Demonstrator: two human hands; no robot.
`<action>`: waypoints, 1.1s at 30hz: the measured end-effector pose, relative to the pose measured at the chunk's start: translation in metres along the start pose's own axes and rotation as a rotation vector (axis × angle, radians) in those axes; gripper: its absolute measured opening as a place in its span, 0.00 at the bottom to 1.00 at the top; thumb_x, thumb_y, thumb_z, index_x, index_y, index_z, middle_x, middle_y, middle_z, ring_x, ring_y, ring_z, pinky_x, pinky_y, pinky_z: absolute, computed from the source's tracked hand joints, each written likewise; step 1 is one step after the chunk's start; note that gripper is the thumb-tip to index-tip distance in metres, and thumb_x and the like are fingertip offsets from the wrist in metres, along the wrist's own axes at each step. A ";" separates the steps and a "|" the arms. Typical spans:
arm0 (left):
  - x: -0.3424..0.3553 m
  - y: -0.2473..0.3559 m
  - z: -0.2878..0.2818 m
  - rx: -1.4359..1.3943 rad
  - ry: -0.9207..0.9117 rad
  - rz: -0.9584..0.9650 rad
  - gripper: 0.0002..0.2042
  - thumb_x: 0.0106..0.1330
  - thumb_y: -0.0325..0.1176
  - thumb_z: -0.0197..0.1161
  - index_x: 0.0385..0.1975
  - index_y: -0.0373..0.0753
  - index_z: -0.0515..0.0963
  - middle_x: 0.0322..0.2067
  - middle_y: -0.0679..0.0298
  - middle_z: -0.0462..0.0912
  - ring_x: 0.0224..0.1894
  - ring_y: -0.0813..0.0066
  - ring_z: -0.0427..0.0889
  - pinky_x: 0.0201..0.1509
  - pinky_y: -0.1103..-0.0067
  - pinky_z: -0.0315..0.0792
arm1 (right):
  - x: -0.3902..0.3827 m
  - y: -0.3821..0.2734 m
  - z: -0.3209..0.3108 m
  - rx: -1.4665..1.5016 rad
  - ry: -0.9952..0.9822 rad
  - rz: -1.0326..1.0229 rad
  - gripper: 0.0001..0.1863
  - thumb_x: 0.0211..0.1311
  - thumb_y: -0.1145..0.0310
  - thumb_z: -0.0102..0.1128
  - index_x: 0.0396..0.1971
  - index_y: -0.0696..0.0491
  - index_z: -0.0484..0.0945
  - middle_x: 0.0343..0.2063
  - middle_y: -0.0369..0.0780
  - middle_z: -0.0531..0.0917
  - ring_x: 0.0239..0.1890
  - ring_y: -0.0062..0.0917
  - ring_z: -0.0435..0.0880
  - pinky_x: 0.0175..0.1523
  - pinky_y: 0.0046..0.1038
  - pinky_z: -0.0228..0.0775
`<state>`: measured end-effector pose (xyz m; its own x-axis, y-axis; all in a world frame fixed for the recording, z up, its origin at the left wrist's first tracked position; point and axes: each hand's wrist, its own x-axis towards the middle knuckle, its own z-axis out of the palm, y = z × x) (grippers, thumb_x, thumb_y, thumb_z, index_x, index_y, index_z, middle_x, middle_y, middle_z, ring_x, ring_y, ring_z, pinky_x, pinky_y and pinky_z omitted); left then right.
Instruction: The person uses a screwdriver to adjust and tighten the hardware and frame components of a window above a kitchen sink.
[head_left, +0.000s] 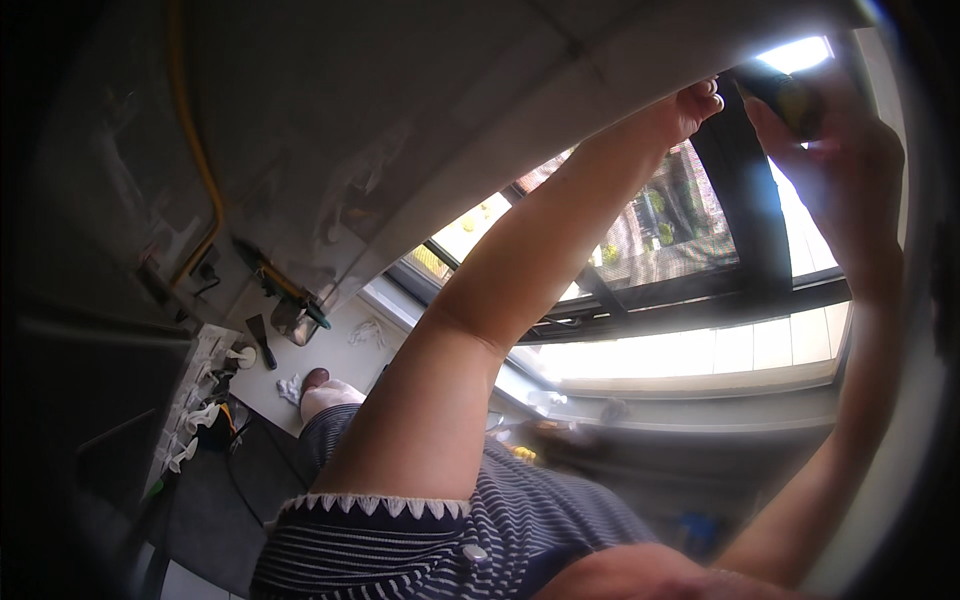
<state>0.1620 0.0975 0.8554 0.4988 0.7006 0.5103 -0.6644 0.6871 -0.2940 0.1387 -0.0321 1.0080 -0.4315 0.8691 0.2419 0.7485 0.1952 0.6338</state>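
Observation:
My left arm stretches up across the view to a dark-framed window [745,225]. At its end, my left hand [698,105] has its fingers curled in against the upper part of the dark frame; what they grip, if anything, is hidden. Farther right, my right hand [855,170] is raised beside the same frame. It is wrapped round a dark object with a yellow-green patch [797,103], blurred and too dark to name, close to a bright patch of light. A mesh screen [665,225] fills the pane between my arms.
A pale sill [690,390] runs below the window. At lower left, a white surface [345,340] carries a black-handled scraper [262,342], a clear jar [295,325] and crumpled white material [289,388]. A yellow cord [200,175] hangs along the dark left side. Several small items crowd a ledge [190,400].

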 end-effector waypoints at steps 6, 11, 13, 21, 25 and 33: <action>0.014 0.004 -0.003 0.114 -0.014 0.043 0.09 0.65 0.35 0.54 0.23 0.41 0.71 0.16 0.67 0.72 0.16 0.80 0.70 0.22 0.81 0.65 | 0.002 -0.012 -0.016 -0.024 -0.061 0.036 0.13 0.49 0.70 0.66 0.34 0.52 0.74 0.36 0.38 0.79 0.36 0.25 0.81 0.39 0.20 0.73; 0.006 0.002 -0.005 0.059 -0.005 -0.008 0.10 0.65 0.36 0.53 0.23 0.41 0.71 0.19 0.65 0.74 0.17 0.80 0.69 0.23 0.80 0.65 | -0.011 -0.020 -0.010 -0.067 0.020 -0.176 0.16 0.48 0.73 0.66 0.39 0.52 0.73 0.35 0.38 0.78 0.35 0.24 0.79 0.39 0.21 0.73; 0.004 -0.002 -0.001 0.076 -0.036 0.055 0.09 0.65 0.36 0.53 0.24 0.40 0.71 0.20 0.65 0.75 0.17 0.80 0.69 0.23 0.81 0.65 | -0.008 -0.008 -0.007 -0.081 0.032 -0.119 0.14 0.49 0.71 0.66 0.37 0.52 0.74 0.29 0.37 0.79 0.32 0.24 0.80 0.36 0.21 0.73; 0.011 0.006 -0.001 -0.043 -0.041 0.013 0.09 0.66 0.36 0.53 0.25 0.40 0.71 0.20 0.66 0.75 0.16 0.81 0.69 0.23 0.81 0.65 | -0.005 -0.017 -0.013 -0.170 0.005 -0.187 0.20 0.45 0.72 0.69 0.40 0.52 0.73 0.39 0.40 0.78 0.39 0.28 0.81 0.44 0.25 0.74; 0.003 0.001 0.002 0.102 0.069 0.063 0.08 0.66 0.36 0.52 0.26 0.41 0.72 0.18 0.67 0.74 0.16 0.81 0.68 0.22 0.82 0.64 | -0.008 -0.019 -0.010 -0.251 0.013 -0.294 0.24 0.46 0.73 0.68 0.46 0.50 0.71 0.36 0.40 0.79 0.38 0.28 0.81 0.46 0.24 0.74; 0.024 0.010 -0.012 0.107 -0.011 0.029 0.11 0.65 0.39 0.54 0.24 0.40 0.72 0.17 0.67 0.73 0.16 0.81 0.68 0.22 0.81 0.65 | 0.004 -0.028 -0.019 -0.007 -0.116 0.092 0.21 0.51 0.71 0.64 0.47 0.52 0.71 0.33 0.40 0.81 0.34 0.28 0.82 0.39 0.23 0.76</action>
<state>0.1739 0.1233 0.8551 0.4727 0.7171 0.5122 -0.7345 0.6418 -0.2205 0.1065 -0.0424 1.0058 -0.2994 0.9301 0.2128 0.7788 0.1093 0.6177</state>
